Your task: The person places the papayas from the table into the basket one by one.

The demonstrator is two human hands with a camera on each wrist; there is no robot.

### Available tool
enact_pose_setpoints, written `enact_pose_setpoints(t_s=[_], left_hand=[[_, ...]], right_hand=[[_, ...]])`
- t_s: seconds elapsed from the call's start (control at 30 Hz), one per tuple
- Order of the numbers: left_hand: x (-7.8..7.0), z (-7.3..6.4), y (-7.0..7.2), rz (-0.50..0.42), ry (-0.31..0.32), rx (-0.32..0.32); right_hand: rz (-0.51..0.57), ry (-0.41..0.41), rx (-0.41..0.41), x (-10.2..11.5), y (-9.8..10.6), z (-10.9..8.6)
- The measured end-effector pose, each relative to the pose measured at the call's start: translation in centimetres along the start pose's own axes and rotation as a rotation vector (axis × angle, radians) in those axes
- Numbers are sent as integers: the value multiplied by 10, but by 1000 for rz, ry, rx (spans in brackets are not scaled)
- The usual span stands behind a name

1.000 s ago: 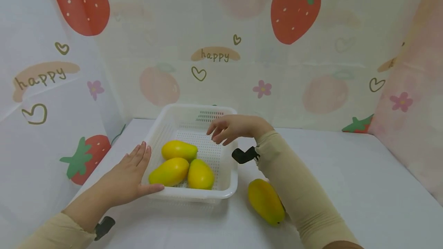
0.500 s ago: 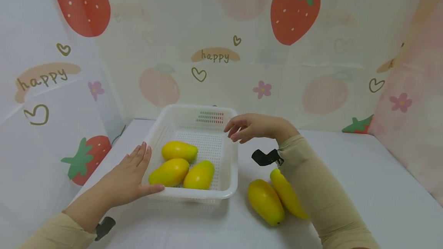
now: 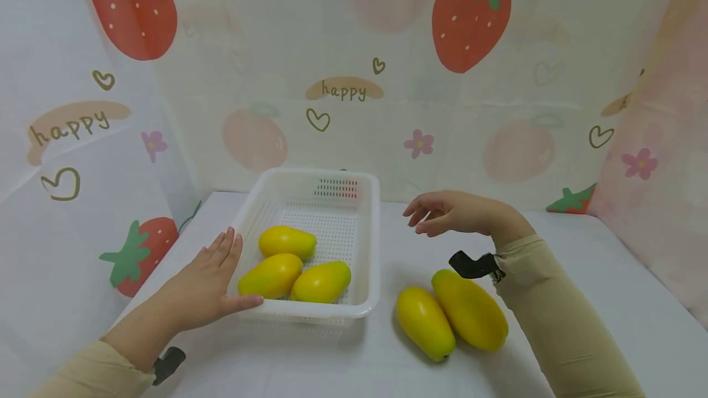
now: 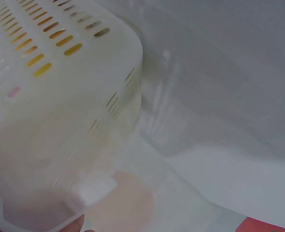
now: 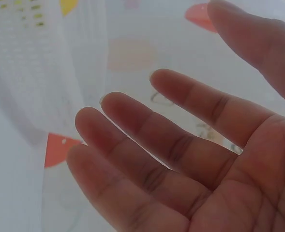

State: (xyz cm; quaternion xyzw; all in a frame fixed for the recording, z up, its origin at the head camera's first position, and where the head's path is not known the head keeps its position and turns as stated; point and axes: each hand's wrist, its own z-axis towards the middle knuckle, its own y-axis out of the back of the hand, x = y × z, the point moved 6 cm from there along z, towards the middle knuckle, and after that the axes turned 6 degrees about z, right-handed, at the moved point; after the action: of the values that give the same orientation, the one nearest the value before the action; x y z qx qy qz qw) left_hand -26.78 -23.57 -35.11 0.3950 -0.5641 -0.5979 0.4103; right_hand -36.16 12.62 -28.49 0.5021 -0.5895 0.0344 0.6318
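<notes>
A white perforated plastic basket (image 3: 362,309) stands left of centre with three yellow mangoes in it: one behind (image 3: 286,242), one at front left (image 3: 271,276) and one at front right (image 3: 321,282). My left hand (image 3: 201,284) rests on its near left corner, fingers straight along the side and thumb over the front rim. In the left wrist view the basket's wall (image 4: 69,96) fills the left part. My right hand (image 3: 456,214) hovers right of the basket with relaxed fingers and nothing in it; the right wrist view shows its bare palm (image 5: 258,179).
Two more mangoes lie side by side on the white table (image 3: 310,367), right of the basket: one nearer it (image 3: 424,323) and one farther right (image 3: 470,312), close to the right sleeve (image 3: 558,306). A strawberry-printed cloth backdrop (image 3: 343,29) rises behind and at both sides.
My right hand has moved from over the basket out to its right. The front right mango has rolled onto its side, and the rightmost mango has come into view. The left hand stays put.
</notes>
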Motion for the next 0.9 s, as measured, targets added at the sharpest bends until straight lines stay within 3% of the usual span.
enact_pose_setpoints(t_s=[0.27,0.9], left_hand=[[-1,1,-1,-3,3,8],[-3,-2,3,4,8,11]], right_hand=[[-21,-15,-64,-24,11,-30],[-36,-26,-124,-55,2,-77]])
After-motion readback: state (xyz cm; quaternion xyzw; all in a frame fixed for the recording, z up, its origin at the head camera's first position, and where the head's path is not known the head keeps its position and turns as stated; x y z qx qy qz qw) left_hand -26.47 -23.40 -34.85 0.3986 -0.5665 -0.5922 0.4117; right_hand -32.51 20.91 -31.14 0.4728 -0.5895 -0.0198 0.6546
